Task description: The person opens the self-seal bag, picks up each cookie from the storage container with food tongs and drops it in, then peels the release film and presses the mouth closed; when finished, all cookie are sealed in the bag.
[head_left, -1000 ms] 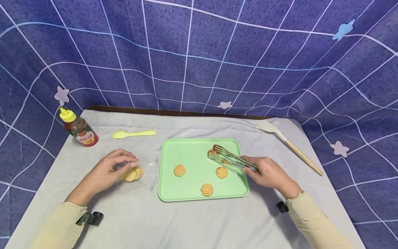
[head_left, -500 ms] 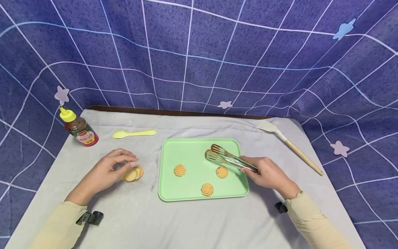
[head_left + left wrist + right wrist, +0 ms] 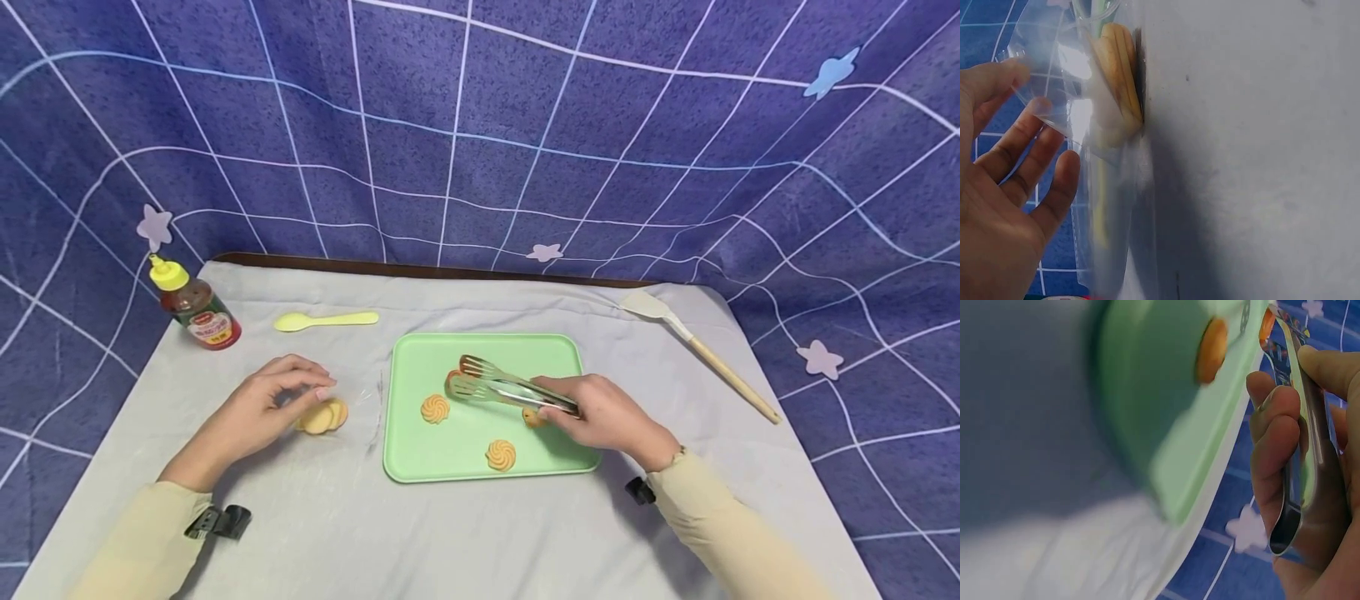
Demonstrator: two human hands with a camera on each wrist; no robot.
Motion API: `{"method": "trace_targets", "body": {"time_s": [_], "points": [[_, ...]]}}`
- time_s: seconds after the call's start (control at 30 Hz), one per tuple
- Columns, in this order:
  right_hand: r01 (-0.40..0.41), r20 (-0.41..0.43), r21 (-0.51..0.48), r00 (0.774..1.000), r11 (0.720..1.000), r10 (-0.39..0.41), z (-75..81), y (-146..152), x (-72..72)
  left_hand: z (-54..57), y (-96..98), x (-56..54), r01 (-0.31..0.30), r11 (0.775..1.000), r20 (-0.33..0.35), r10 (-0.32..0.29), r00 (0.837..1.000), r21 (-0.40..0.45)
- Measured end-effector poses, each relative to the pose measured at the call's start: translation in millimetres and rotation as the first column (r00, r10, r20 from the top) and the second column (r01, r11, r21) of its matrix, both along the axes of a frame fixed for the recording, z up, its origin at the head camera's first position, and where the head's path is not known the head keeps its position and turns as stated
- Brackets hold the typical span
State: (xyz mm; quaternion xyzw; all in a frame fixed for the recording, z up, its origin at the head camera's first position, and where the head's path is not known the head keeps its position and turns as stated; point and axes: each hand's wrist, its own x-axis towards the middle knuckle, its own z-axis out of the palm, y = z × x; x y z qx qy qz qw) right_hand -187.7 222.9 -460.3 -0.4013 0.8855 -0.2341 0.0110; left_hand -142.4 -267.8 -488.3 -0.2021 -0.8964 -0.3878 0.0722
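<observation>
1. The left hand [image 3: 258, 417] pinches the edge of a clear bag [image 3: 1082, 119] on the surface, beyond the tray's left edge; yellow cookies [image 3: 321, 418] lie inside it.
2. The right hand [image 3: 600, 412] grips the tongs [image 3: 517, 389], which reach in over the tray's right side.
3. A reddish piece [image 3: 453, 381] shows between the tongs' tips, above the tray [image 3: 465, 482], toward its far left corner; it is partly hidden.
4. One swirl cookie [image 3: 435, 409] lies near the tray's left edge, another [image 3: 501, 455] near its near edge.
5. A round cookie [image 3: 532, 418], partly covered, lies toward the right edge.
6. On the surface [image 3: 420, 542], the bottle [image 3: 201, 310] stands by the left edge; the spoon [image 3: 326, 321] lies near the far edge.
7. The spatula [image 3: 705, 354] lies along the right edge, head toward the far right corner.
</observation>
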Motion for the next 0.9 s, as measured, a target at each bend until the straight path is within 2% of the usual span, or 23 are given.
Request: {"method": "trace_targets", "body": {"time_s": [0.17, 0.3, 0.6, 0.9], "points": [[-0.106, -0.009, 0.007, 0.994, 0.994, 0.106, 2.7, -33.3, -0.2, -0.7, -1.3, 0.3, 0.001, 1.000, -0.006, -0.001, 1.000, 0.004], [-0.159, -0.015, 0.027, 0.987, 0.987, 0.159, 4.8, -59.8, 0.5, -0.8, -1.1, 1.8, -0.006, 1.000, -0.004, 0.006, 1.000, 0.000], [-0.225, -0.024, 0.074, 0.973, 0.971, 0.228, 6.1, -106.3, -1.3, 0.5, -2.1, 3.9, -0.014, 1.000, 0.004, 0.014, 1.000, -0.003], [-0.255, -0.020, 0.082, 0.966, 0.964, 0.257, -1.4, -133.3, -6.1, 1.0, -0.9, 4.5, -0.023, 1.000, 0.011, 0.023, 1.000, -0.011]]}}
